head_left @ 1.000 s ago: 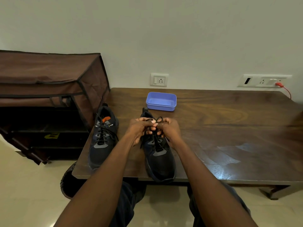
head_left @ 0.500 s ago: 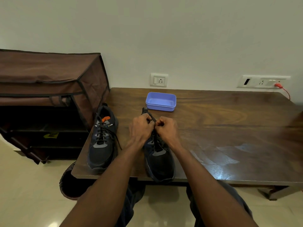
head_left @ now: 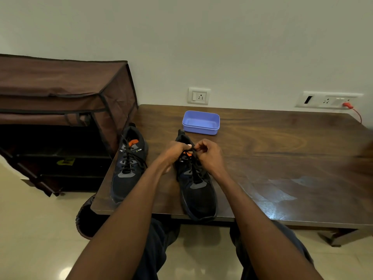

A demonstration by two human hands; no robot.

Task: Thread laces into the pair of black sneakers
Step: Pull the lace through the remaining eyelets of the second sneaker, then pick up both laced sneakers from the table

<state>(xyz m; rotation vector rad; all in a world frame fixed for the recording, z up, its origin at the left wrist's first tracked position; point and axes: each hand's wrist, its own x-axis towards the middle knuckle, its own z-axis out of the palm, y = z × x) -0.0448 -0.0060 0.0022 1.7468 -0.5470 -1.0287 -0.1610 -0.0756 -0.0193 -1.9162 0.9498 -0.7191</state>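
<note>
Sneakers sit side by side at the counter's [head_left: 272, 142] near edge; over the right sneaker [head_left: 196, 186], left hand [head_left: 173, 153] and right hand [head_left: 210, 156] pinch lace ends [head_left: 192, 148]. Best to draw both ends evenly, snug, keeping the crossings flat.

Pretty dim indoor shot. Soft glare sat on the table [head_left: 282, 190] around 4 o'clock, a blurry smudge at 3 o'clock, and wide-angle bending showed toward the edges.
</note>
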